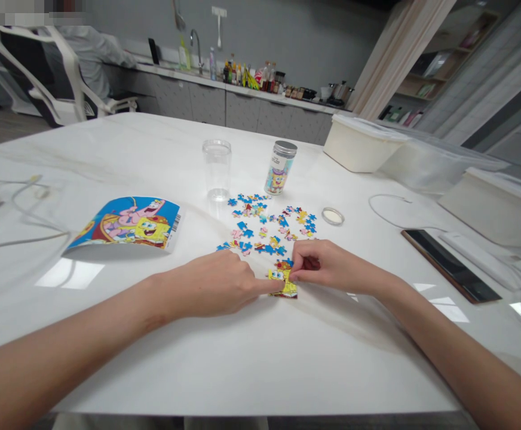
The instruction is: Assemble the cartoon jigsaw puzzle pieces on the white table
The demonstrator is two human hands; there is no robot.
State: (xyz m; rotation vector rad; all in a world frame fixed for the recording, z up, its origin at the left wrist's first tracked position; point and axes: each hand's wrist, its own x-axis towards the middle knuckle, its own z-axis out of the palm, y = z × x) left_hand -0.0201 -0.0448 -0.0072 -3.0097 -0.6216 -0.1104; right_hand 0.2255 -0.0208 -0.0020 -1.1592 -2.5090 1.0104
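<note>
A small joined section of a jigsaw puzzle (291, 289), showing a yellow cartoon face, lies flat before me. My left hand (213, 283) comes in from the left, its index finger stretched onto the section and its other fingers curled, holding nothing. At the section's right edge, my right hand (321, 264) pinches a puzzle piece, mostly hidden by the fingertips. Loose puzzle pieces (275, 246), mainly blue, pink and yellow, are scattered just beyond both hands. To the left, a curled picture sheet (130, 222) shows pink and yellow cartoon figures on blue.
Behind the pieces stand a clear open jar (218, 170) and a lidded printed jar (281, 168). A round lid (333, 216) lies to their right. Cream boxes (361, 143), a dark flat device (451, 266) and cables occupy the right side. A person (88, 60) sits at the back left.
</note>
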